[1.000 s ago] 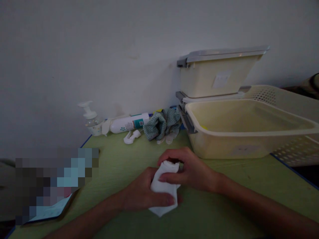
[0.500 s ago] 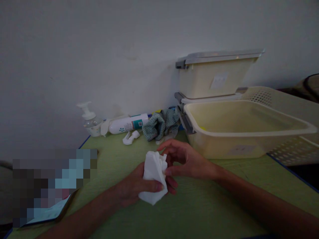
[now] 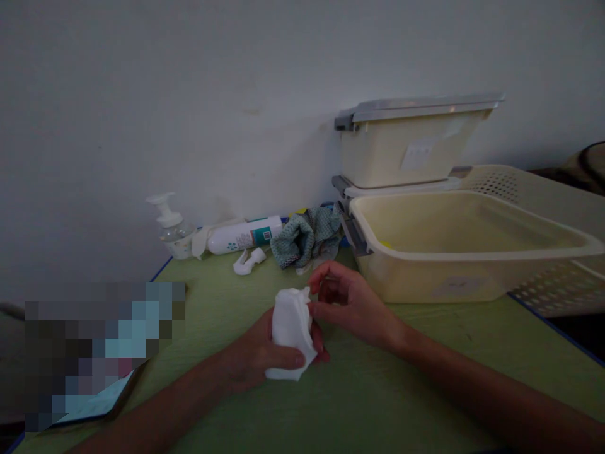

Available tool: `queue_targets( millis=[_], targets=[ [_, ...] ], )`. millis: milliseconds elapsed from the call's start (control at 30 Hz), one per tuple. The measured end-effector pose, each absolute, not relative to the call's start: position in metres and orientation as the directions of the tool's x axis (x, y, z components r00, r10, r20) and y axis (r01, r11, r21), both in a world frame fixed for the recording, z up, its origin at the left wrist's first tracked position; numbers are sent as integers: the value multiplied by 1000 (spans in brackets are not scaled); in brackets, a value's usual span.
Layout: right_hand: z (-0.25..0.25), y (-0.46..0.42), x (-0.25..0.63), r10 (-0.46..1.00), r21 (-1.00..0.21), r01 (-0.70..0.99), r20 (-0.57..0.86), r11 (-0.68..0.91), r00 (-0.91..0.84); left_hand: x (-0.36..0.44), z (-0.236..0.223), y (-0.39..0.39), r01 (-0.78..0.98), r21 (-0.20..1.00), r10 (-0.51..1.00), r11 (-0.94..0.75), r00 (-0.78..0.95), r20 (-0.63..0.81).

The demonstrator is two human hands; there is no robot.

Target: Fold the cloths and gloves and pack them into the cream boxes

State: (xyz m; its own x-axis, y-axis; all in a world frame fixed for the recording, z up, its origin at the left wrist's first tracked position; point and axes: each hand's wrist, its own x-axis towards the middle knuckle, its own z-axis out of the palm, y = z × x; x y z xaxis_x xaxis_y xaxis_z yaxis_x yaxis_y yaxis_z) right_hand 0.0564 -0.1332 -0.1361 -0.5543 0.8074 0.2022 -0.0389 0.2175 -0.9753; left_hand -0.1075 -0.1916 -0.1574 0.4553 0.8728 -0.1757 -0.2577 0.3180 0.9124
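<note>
A folded white tissue [image 3: 292,328] is bunched in my left hand [image 3: 271,353], whose thumb presses across its front while the fingers wrap behind. Whether anything is inside the tissue I cannot see. My right hand [image 3: 343,299] is at the tissue's upper right edge, thumb and fingers curled and pinching at that edge. Both hands are above the green tabletop [image 3: 378,391]. Beyond them on the table lies a white spray trigger head [image 3: 249,261].
A clear pump bottle [image 3: 174,233], a white bottle on its side [image 3: 243,235] and a crumpled grey-green cloth [image 3: 302,239] line the wall. At right stand an open cream bin [image 3: 425,277], a lidded box [image 3: 392,151] and a perforated basket [image 3: 543,195]. A blurred tablet-like device [image 3: 94,400] is at left.
My right hand has shifted slightly, its fingers curling closer at the tissue's edge. The tissue's upper right part looks more folded in, and its lower corner sits a little higher.
</note>
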Motion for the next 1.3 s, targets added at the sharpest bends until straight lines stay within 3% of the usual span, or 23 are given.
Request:
queue_targets(
  millis=[133,267,467,733,833,1067,1200,1300],
  targets=[
    [-139,-131,56,832,-974,-28,208,227,-514,-107,-155,-191,-348,880,924,324,315,-216],
    [-144,-129,54,803,-978,53,132,199,-582,-106,-152,-187,-423,859,957,288,105,-269],
    [-148,-129,51,784,-971,137,70,195,-617,-104,-152,-183,-443,885,979,141,-69,-190],
    [-154,-132,48,773,-951,204,54,233,-632,-103,-151,-187,-429,890,985,157,2,-173],
    [-154,-134,48,792,-961,157,90,228,-603,-102,-150,-187,-409,900,986,153,4,-166],
    [-144,-142,40,731,-990,-90,-15,-105,-682,-96,-152,-191,-192,963,980,189,93,-174],
    [-143,-146,36,692,-974,-131,-35,-186,-721,-94,-154,-196,-66,988,984,138,125,-129],
    [-145,-147,37,698,-960,-122,-92,-250,-710,-94,-155,-197,-43,982,976,183,124,-176]
  ],
)
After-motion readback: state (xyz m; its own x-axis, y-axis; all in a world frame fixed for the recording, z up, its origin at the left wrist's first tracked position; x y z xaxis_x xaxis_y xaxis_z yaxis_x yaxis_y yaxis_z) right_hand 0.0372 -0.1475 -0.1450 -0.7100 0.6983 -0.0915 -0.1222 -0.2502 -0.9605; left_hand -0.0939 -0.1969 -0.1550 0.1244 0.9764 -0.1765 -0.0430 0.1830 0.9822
